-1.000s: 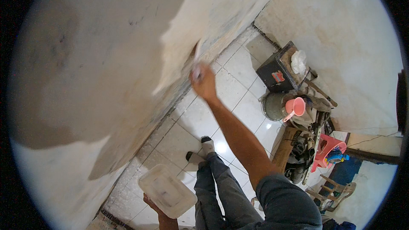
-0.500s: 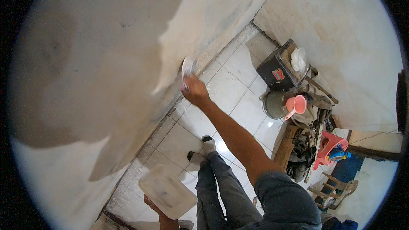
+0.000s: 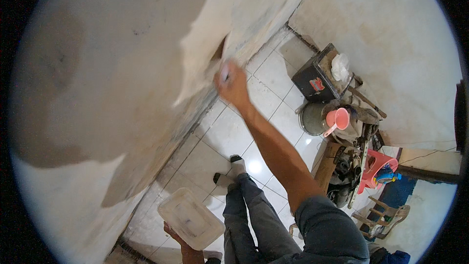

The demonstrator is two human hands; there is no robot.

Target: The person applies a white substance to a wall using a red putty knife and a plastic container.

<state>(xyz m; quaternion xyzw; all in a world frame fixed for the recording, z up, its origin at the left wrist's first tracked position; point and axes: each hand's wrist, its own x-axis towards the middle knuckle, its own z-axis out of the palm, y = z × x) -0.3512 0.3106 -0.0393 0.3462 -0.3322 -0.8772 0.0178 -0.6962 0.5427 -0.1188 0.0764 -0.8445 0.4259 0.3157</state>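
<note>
My right hand point(image 3: 235, 88) is closed in a fist close to the patchy beige wall point(image 3: 205, 63), low down near where it meets the floor. Motion smears the fingers. A bit of a flat whitish tool point(image 3: 225, 74) shows in the grip, but its exact kind is unclear. At the lower left, my left hand point(image 3: 180, 237) holds a rectangular, translucent whitish plastic container point(image 3: 191, 217) by its near-left side. Pale smears mark the inside of the container. My shadow covers much of the wall on the left.
White floor tiles point(image 3: 229, 132) run along the wall's foot. To the right stand a black box point(image 3: 317, 76) with a white plastic bag point(image 3: 340, 67), a dark bucket point(image 3: 312, 119), a pink dipper point(image 3: 338, 119), a cardboard box point(image 3: 326, 166), a pink plastic stool point(image 3: 373, 166) and a wooden chair point(image 3: 386, 219).
My right hand has moved slightly right and up along the wall, and the tool now shows less. My left hand and the container have stayed nearly in place.
</note>
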